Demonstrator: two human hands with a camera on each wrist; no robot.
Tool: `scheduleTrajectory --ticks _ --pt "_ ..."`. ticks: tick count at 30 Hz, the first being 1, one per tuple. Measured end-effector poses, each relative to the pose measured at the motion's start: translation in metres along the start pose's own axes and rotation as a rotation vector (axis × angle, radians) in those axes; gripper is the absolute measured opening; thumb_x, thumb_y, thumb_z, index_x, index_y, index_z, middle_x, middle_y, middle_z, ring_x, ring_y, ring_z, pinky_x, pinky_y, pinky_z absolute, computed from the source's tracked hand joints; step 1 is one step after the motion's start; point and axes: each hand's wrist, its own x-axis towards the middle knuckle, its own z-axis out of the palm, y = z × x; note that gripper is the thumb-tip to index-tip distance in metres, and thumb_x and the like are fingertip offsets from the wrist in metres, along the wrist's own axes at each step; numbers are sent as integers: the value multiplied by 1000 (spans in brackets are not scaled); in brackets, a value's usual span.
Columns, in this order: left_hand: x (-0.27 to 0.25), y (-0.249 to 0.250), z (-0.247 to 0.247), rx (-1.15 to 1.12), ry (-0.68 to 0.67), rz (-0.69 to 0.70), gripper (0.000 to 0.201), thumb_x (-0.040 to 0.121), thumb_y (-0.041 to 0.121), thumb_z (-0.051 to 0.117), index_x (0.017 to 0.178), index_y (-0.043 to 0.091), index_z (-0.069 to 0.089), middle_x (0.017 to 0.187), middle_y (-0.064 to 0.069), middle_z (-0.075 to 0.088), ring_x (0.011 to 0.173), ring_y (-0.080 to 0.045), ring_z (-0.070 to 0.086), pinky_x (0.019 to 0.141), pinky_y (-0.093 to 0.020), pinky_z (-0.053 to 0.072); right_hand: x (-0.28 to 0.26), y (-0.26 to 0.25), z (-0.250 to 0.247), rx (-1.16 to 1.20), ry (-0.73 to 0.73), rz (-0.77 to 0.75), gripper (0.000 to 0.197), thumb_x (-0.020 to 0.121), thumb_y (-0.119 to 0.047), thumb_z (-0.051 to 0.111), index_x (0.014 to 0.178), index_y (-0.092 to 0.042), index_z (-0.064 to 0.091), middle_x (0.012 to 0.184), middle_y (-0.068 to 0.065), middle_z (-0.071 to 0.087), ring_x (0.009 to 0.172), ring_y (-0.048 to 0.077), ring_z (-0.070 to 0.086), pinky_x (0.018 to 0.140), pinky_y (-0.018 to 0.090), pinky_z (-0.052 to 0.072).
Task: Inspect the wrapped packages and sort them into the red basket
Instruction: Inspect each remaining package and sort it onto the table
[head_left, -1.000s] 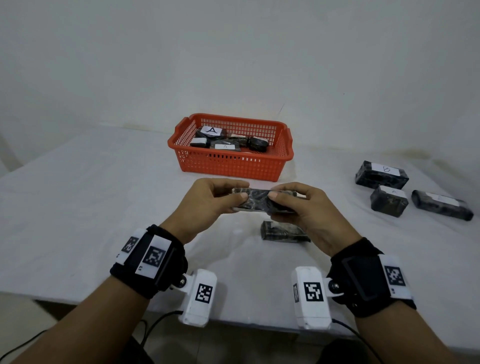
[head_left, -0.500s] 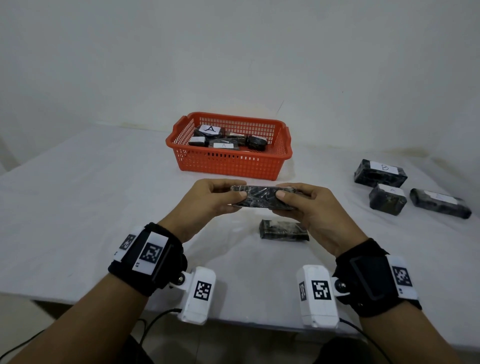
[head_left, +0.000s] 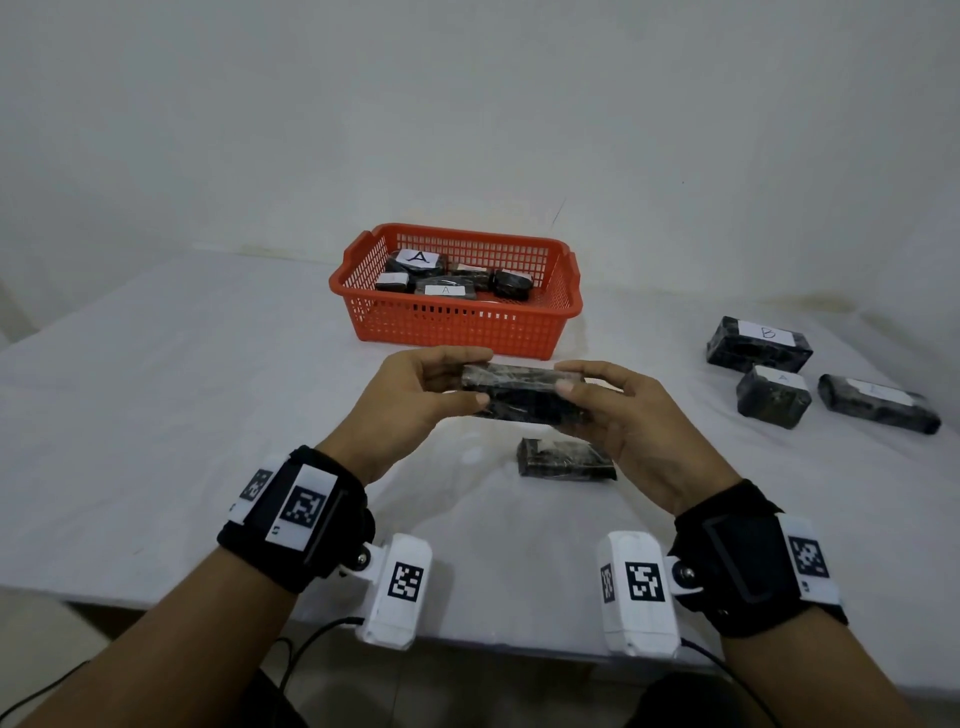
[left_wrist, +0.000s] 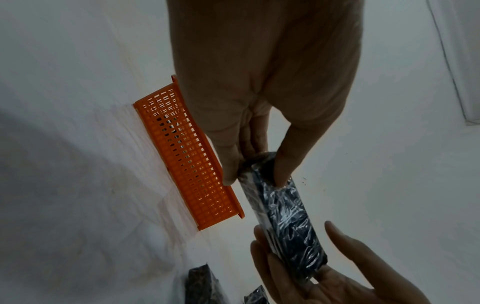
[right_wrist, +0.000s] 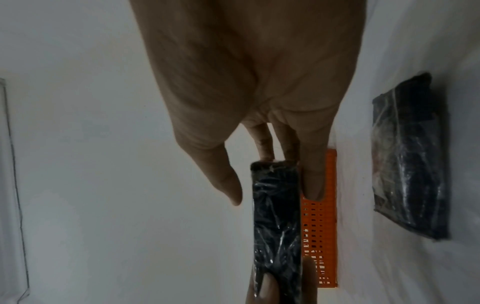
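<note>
Over the white table (head_left: 156, 415) we pinch a flat black film-wrapped package (head_left: 511, 397) by its ends, left hand (head_left: 415, 395) and right hand (head_left: 618, 415), before the red plastic basket (head_left: 457, 327); it looks stiff, light, slick.

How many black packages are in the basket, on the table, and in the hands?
In the red basket: 5 that I can see
Lying on the table: 4
Held in both hands: 1, the held package
Total: 10
</note>
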Motion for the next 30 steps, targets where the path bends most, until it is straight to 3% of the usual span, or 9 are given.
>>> scheduleTrajectory --ticks 5,9,13,17,20,23,27,30 --pt "-3 1 2 81 -37 27 45 87 -1 78 128 16 69 121 1 77 111 -8 73 90 -21 59 0 -2 -2 -31 49 -3 15 95 -5 70 106 4 73 107 19 79 95 29 77 84 33 65" --pt "-1 -1 5 302 -17 46 51 78 15 90 123 30 71 116 11 75 103 -5 72 89 -23 58 -1 0 -1 -126 66 -114 25 91 -7 75 115 0 73 109 17 80 98 29 77 89 35 61" --pt "2 3 8 476 -6 32 39 78 15 90 111 29 73 107 14 76 100 -2 70 81 -16 51 -5 -7 1 -50 -25 -136 26 102 -9 59 123 1 71 119 22 76 105 30 74 94 38 61" --pt "5 9 8 479 -13 33 43 78 14 90 114 26 70 111 16 74 103 -4 69 83 -20 54 -3 -14 4 -34 -54 -123 24 98 -2 62 120 -1 71 114 20 77 102 31 74 87 34 64" --pt "7 13 9 437 12 51 42 77 11 91 107 28 68 115 15 72 105 -7 68 85 -24 54 -3 -16 8 -7 -98 -29 34 97 -18 65 126 0 69 124 21 74 114 42 72 97 41 62" --pt "11 16 13 380 -7 74 40 76 7 90 102 25 65 114 12 73 107 -11 69 87 -26 56 -3 -15 13 29 -153 28 42 98 -29 64 131 -4 69 130 21 72 123 42 68 108 48 55" --pt "16 19 15 361 -46 109 37 78 3 88 100 18 63 112 10 73 108 -8 67 87 -24 56 -2 -16 16 71 -196 69 35 94 -35 69 122 -15 75 130 20 72 125 44 66 111 52 51" --pt "16 21 15 370 -52 108 38 79 4 87 103 20 63 116 11 71 117 -14 65 90 -28 58 -3 -17 18 49 -203 47 37 93 -35 64 123 -15 73 129 20 72 125 41 67 110 51 53"
